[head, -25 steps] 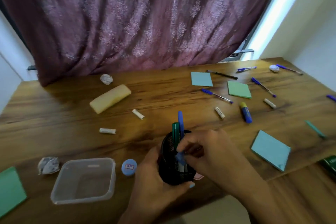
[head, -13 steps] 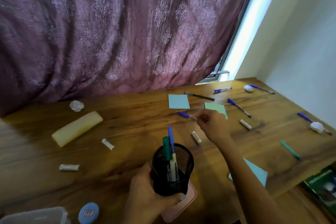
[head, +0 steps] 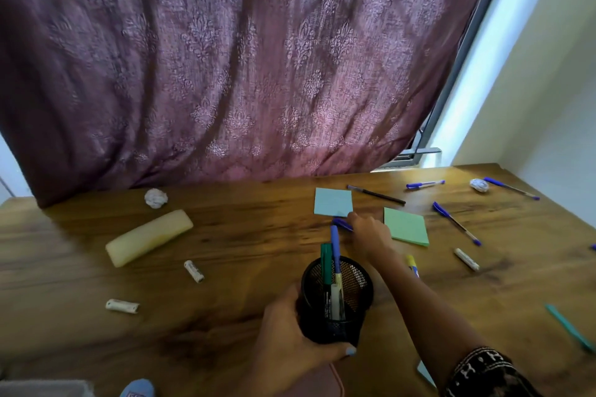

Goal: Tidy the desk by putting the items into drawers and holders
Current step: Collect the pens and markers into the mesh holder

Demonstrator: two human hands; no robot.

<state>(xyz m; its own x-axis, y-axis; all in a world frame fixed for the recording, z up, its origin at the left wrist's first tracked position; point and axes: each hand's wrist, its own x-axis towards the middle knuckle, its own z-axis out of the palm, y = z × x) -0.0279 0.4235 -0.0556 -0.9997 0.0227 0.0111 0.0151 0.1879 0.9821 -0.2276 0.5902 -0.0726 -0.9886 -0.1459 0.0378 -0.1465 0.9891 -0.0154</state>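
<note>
My left hand (head: 290, 342) grips a black mesh pen holder (head: 354, 329) near the desk's front edge. A green marker (head: 326, 263), a blue pen (head: 335, 245) and a white stick stand inside it. My right hand (head: 371, 235) reaches forward past the holder. Its fingers are closed down on a blue pen (head: 341, 223) that lies on the wood between a light blue note pad (head: 332, 201) and a green note pad (head: 406, 226). Only the pen's cap end shows; the hand hides the rest.
Several pens lie at the back right, among them a black pen (head: 375, 194) and a blue one (head: 454, 226). Crumpled paper (head: 156, 197), a yellow case (head: 149, 237), white sticks (head: 193, 271), a glue stick (head: 412, 264) and a teal pen (head: 569, 327) are scattered about.
My right hand left the holder after putting a blue pen in, reached forward and closed on the blue pen by the note pads. The view tilted up and right.
</note>
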